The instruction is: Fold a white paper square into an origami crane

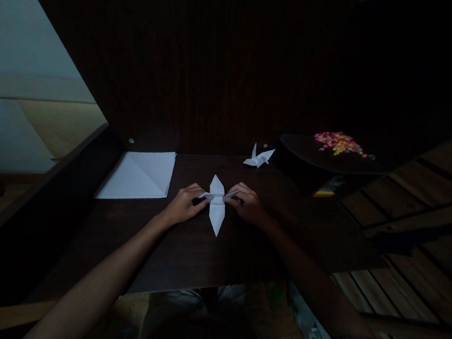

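A white origami crane (217, 213) lies between my hands over the dark desk, its two wide flaps pointing away from me and toward me. My left hand (187, 203) pinches the narrow point on its left side between thumb and fingers. On the other side, my right hand (247, 203) has its fingers closed on the right narrow point. Beyond my right hand stands another folded paper crane (259, 157), apart from both hands. A stack of white square paper (138, 176) with a diagonal crease on top lies to the left.
The dark wooden desk (188, 260) has a raised side panel (42, 198) at left and a tall back panel (216, 86). Small colourful pieces (340, 143) are heaped on a curved shelf (305, 148) at right. Wooden slats (407, 285) lie lower right.
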Demonstrator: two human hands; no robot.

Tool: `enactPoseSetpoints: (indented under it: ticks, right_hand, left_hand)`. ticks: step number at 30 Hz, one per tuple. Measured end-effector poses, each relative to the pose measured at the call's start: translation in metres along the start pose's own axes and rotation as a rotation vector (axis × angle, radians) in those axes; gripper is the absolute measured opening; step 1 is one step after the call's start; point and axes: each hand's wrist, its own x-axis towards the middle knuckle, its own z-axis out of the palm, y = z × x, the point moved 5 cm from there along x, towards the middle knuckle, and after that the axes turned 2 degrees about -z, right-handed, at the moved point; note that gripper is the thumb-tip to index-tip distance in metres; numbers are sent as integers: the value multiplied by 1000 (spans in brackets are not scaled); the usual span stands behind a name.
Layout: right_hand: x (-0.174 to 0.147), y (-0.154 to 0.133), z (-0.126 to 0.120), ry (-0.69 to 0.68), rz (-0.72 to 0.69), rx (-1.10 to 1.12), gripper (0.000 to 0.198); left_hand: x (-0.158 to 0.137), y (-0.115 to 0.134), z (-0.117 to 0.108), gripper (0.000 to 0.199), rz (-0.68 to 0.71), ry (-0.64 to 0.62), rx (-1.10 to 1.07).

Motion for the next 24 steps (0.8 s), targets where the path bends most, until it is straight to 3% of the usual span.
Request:
enactPoseSetpoints:
  ticks: [9,24]
  right_hand:
    - [-1,-1,-2,-7,-43,-56,11]
    - [0,-2,1,-8,-39,-47,15]
  left_hand:
    - [1,1,-4,12,9,90,-59]
    - [0,6,-1,11,83,55,33]
